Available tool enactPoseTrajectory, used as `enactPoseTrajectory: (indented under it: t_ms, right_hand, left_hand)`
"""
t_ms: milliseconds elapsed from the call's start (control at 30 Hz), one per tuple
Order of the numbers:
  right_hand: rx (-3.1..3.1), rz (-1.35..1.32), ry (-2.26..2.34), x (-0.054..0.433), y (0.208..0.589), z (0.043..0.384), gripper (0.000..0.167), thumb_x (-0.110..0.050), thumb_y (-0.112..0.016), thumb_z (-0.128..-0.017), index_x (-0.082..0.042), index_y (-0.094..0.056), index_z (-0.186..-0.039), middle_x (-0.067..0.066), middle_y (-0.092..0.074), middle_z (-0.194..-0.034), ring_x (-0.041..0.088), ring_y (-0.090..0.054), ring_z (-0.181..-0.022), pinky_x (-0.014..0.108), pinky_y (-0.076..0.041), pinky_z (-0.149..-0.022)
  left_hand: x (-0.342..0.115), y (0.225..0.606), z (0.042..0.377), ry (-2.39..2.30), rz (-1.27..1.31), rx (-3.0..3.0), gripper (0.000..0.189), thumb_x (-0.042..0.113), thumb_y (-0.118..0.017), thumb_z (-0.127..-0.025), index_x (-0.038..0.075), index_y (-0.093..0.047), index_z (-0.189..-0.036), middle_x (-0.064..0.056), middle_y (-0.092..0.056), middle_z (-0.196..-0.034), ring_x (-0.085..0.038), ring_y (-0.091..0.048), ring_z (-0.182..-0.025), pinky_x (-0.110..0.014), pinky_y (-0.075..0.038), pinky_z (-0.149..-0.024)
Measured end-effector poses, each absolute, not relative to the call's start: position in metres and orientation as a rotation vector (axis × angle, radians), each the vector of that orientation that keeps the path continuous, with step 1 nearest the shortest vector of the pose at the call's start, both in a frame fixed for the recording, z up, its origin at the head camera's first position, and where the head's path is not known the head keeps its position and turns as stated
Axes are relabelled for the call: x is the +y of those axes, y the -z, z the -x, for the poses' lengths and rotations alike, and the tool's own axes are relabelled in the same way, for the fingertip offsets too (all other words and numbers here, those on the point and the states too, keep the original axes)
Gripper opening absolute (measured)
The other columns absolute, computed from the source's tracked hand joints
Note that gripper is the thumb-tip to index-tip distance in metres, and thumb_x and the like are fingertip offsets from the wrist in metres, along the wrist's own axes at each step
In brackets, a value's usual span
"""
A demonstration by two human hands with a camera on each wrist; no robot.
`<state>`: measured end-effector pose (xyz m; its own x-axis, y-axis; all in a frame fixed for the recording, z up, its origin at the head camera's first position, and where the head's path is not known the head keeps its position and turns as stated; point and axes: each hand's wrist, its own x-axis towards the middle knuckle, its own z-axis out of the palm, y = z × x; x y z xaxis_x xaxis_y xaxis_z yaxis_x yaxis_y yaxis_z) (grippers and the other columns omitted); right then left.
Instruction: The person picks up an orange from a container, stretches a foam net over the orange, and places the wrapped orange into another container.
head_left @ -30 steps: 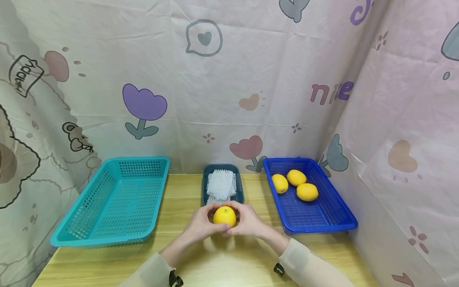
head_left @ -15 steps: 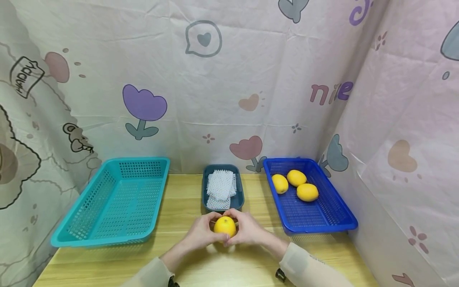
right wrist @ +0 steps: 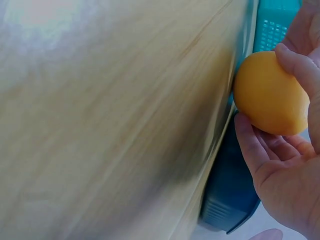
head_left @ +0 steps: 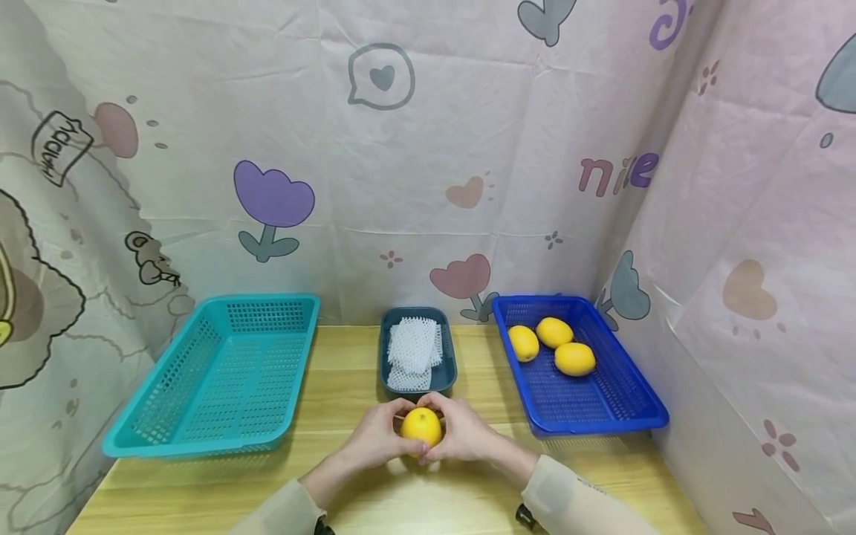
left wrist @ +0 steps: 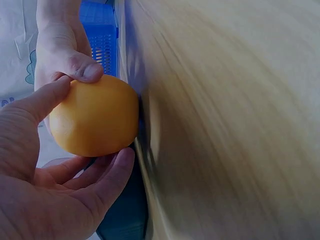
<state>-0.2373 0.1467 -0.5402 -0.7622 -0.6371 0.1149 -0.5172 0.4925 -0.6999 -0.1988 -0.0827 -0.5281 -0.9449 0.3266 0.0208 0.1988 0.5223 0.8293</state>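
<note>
Between both hands, just in front of the small dark tray, is a yellow lemon (head_left: 421, 427). My left hand (head_left: 383, 434) grips its left side, and my right hand (head_left: 464, 432) grips the right, with the thumbs meeting at the near side. In the left wrist view the lemon (left wrist: 95, 119) sits between thumb and curled fingers, close to the tabletop; whether it touches the wood I cannot tell. The right wrist view shows the lemon (right wrist: 270, 93) held likewise. Several white mesh foam sleeves (head_left: 414, 345) lie in the dark tray (head_left: 449, 364) beyond the hands.
A large turquoise basket (head_left: 254, 386) stands on the left of the wooden table (head_left: 348, 490). At the right, a blue basket (head_left: 582, 405) holds three lemons (head_left: 574, 360). Patterned cloth (head_left: 374, 171) hangs behind and along both sides.
Both hands have drawn the lemon slightly toward the person, away from the dark tray, uncovering its front edge. Over the last half second they have hardly moved.
</note>
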Motion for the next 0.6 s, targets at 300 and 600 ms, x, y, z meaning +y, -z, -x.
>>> enactPoseTrajectory:
  t_ms: [300, 600]
  right_hand:
    - [2.581, 1.018, 1.111, 0.147, 0.540, 0.236, 0.077, -0.032, -0.108, -0.072, -0.026, -0.064, -0.136, -0.008, -0.079, -0.129, 0.002, -0.068, -0.110, 0.026, -0.057, -0.100]
    - [2.601, 1.011, 1.091, 0.147, 0.542, 0.236, 0.077, -0.032, -0.108, -0.072, -0.024, -0.064, -0.135, -0.006, -0.079, -0.130, 0.007, -0.074, -0.116, 0.027, -0.061, -0.102]
  left_hand:
    - [-0.082, 0.514, 0.198, -1.262, -0.474, 2.681, 0.058, 0.040, -0.091, -0.091, 0.004, -0.073, -0.134, -0.008, -0.081, -0.121, -0.017, -0.071, -0.100, -0.032, -0.062, -0.082]
    - [-0.080, 0.492, 0.204, -1.237, -0.479, 2.802, 0.048, 0.040, -0.086, -0.096, 0.003, -0.076, -0.125, -0.014, -0.081, -0.118, -0.020, -0.075, -0.097, -0.036, -0.066, -0.084]
